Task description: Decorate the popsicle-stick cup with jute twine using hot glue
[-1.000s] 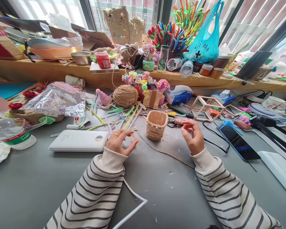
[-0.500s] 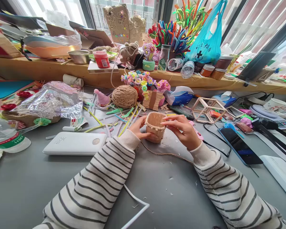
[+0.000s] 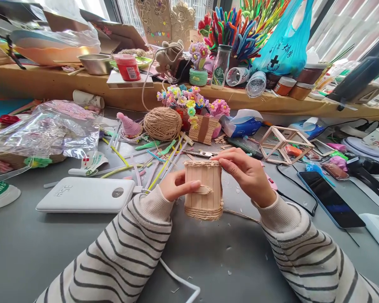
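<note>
"Pale wood in the middle, folks: the basket [image 3: 205, 201] sits between left hand [image 3: 178, 187] and right hand [image 3: 244, 174], wall turned to us, mouth out of sight! Which step is this?"

"Handling and tidying, I'd judge: the left steadies while the right attends to a corner of the rim [image 3: 198, 163]."

"Talk me through the grip, with the basket as our clock."

"Left is at nine o'clock. Its thumb [image 3: 193, 186] lies flat across the front, tip right by the short strip [image 3: 205, 190] on the wall. The other fingers are mostly hidden behind, so I can't tell how they press, but the hand has firm hold of the basket."

"And the right?"

"At two o'clock, thumb and forefinger [image 3: 226, 156] nearly together, pinching the rim at one. Whether a loose fibre is caught there too, I can't tell."

"Base on the table [image 3: 255, 269]?"

"Can't be sure. A strand of twine [image 3: 240, 213] runs off at four, the ball of twine [image 3: 163, 123] sits at eleven, the phone [image 3: 330, 198] at three."

"So what does the next move call for?"

"My reading: a steady left hold, a light right pinch, nothing hard enough to bend those thin slats [image 3: 199, 173]!"
</note>
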Demonstrator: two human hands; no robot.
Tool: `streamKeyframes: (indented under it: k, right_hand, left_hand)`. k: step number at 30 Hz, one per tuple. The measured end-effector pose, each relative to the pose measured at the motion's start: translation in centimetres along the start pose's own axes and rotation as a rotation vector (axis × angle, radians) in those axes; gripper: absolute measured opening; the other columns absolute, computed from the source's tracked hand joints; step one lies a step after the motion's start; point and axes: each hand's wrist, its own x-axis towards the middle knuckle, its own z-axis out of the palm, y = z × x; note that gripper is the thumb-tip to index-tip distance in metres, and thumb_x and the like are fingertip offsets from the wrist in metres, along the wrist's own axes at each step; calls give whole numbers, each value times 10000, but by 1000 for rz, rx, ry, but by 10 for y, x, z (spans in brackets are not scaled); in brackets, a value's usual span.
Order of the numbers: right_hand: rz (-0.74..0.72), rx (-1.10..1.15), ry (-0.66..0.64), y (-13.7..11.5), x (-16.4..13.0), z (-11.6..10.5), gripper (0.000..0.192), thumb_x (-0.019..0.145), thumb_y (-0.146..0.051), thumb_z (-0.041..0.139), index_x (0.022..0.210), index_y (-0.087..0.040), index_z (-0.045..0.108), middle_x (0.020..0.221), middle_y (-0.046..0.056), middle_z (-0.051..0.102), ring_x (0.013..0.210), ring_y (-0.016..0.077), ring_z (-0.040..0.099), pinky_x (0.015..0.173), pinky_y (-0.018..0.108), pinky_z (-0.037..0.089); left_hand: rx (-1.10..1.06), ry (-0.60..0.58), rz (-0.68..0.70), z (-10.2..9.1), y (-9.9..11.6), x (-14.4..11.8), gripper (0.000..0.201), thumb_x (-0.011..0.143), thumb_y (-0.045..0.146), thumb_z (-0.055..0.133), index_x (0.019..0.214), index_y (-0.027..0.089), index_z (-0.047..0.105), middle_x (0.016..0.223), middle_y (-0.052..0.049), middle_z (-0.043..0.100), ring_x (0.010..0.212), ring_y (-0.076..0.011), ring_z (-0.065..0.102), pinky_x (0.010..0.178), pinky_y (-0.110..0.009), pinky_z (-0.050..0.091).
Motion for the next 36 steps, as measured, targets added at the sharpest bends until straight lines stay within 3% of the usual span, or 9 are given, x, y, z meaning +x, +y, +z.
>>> streamKeyframes:
  k: [6, 16, 27, 36]
  right_hand:
    - [77, 57, -36, -5, 1, -1, 170, 824, -317, 589, 967, -265, 663, 968, 9, 659, 936, 149, 561, 757, 288, 439]
    - [80, 31, 6, -12, 0, 2, 71, 768, -288, 656, 798, -224, 656, 819, -8, 656, 784, 118, 550, 607, 256, 389]
    - [221, 79, -10, -11, 0, 2, 158, 757, -369, 651, 758, -211, 651, 791, 11, 649, 754, 140, 568, 637, 278, 422]
    - [322, 164, -61, -12, 2, -2, 190, 774, -396, 620, 785, -209, 652, 833, 8, 658, 795, 140, 583, 671, 262, 435]
  left_hand:
    - [-38, 58, -74, 2, 0, -3, 573, 582, 536, 712, 966, 114, 661, 966, -115, 715, 985, -326, 629, 831, -396, 513]
    - [-8, 55, -93, 7, -1, -5, 638, 563, 539, 720, 1015, 97, 631, 995, -122, 701, 970, -298, 634, 832, -379, 505]
    - [77, 82, -105, 8, -1, -6, 612, 586, 499, 711, 1052, 114, 618, 976, -103, 695, 920, -276, 639, 786, -366, 509]
    - [28, 72, -112, 9, 0, -7, 593, 578, 513, 718, 1004, 110, 631, 971, -109, 701, 946, -288, 638, 807, -366, 509]
